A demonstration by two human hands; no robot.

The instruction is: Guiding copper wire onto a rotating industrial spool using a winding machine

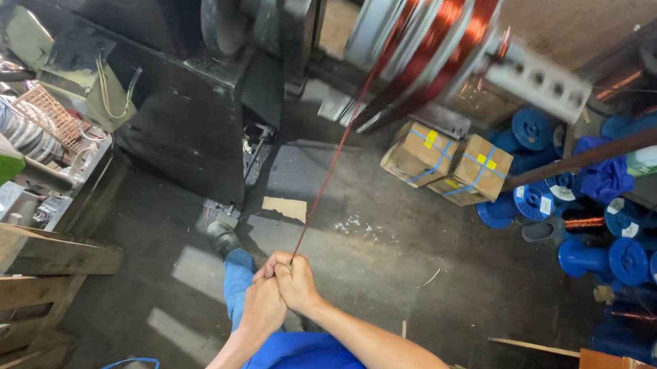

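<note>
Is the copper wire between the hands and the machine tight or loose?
Tight: the copper wire runs in one straight line from both hands, left hand and right hand, up to the winding wheel.

Head camera looks steeply down, close above the hands.

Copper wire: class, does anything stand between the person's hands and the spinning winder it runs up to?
Nothing visible does. The copper wire runs free through open air from the clasped left hand and right hand up to the winding wheel.
</note>
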